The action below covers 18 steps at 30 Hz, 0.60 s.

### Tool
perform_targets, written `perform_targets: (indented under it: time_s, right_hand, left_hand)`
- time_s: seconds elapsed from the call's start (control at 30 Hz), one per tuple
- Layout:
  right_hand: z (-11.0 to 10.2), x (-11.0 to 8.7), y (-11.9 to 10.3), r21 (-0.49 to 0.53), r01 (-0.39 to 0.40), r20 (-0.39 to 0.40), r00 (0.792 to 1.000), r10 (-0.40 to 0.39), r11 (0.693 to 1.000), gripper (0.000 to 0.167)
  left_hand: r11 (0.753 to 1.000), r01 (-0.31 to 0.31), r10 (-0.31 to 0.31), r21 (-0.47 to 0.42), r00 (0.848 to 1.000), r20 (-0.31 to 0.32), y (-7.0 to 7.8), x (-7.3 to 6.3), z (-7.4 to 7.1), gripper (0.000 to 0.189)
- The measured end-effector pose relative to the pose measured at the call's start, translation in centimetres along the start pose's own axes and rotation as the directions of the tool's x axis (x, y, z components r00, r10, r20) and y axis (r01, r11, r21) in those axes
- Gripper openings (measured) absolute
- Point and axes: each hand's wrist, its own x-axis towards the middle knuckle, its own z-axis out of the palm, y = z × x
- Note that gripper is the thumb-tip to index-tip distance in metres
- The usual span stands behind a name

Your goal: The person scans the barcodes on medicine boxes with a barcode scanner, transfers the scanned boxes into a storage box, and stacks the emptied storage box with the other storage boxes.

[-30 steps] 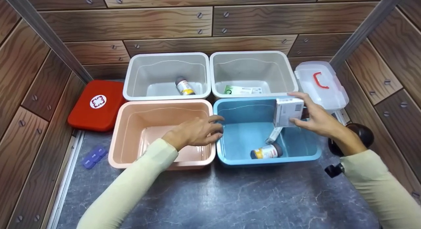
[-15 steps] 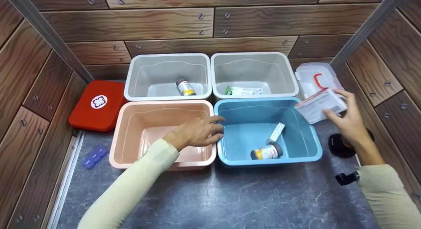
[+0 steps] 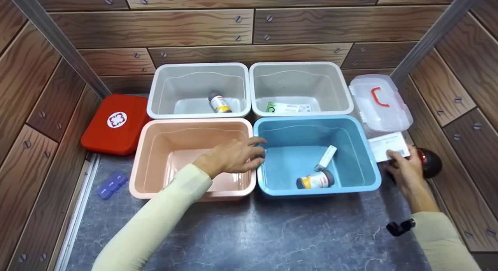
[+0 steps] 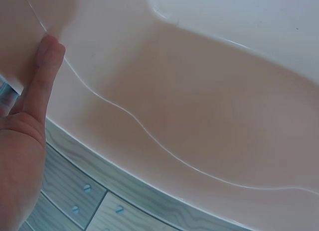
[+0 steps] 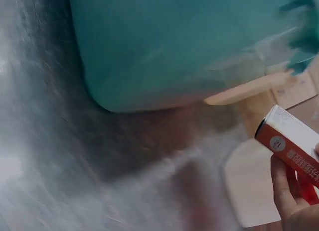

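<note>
The right hand (image 3: 408, 170) pinches a flat, white, oblong carton with a red-orange edge (image 3: 383, 148), its thumb on the broad white face. The carton is just right of the near blue plastic tub (image 3: 319, 192), on the near side of a clear plastic case with a red handle (image 3: 383, 117). It looks like thin card: probably light, stiff enough to keep its shape, a little slick, and crushable if squeezed hard. The narrow edges seem the safest hold. The red-orange edge carries a white round mark and pale characters, perhaps Chinese, too small to read surely.

The left hand (image 3: 235, 156) lies with fingers loosely bent over the rims where the peach plastic tub (image 3: 179, 136) meets the blue one. Inside the blue tub lie a small white box (image 3: 326, 157) and a dark-capped bottle with a white-and-yellow label (image 3: 315, 180), its print illegible. In the far right grey tub (image 3: 299, 82), a green-and-white packet (image 3: 288, 107) shows a dark, C-like mark.
</note>
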Motion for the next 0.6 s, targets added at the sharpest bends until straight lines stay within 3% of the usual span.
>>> perform_targets:
  time_s: [0.1,0.2,0.47,0.6]
  right_hand:
    - [-0.7,0.2,1.2,0.106,-0.117,0.037,0.993,0.114,0.987,0.031]
    - [-1.2,0.5,1.9,0.189,-0.185,0.071,0.982,0.174,0.965,0.02]
    - [-1.7,1.0,2.5,0.305,-0.299,0.097,0.954,0.283,0.904,0.022]
    - [-1.8,1.1,2.6,0.347,-0.32,0.104,0.947,0.303,0.881,0.022]
  left_hand:
    - [1.0,0.0,0.0,0.004,1.0,-0.007,0.0,0.1,0.1,0.037]
    - [1.0,0.004,-0.004,0.012,1.0,-0.016,0.0,0.1,0.2,0.036]
    - [1.0,0.003,-0.003,0.013,1.0,-0.016,-0.1,0.1,0.2,0.034]
    - [1.0,0.01,-0.01,0.012,1.0,-0.008,-0.1,0.1,0.2,0.035]
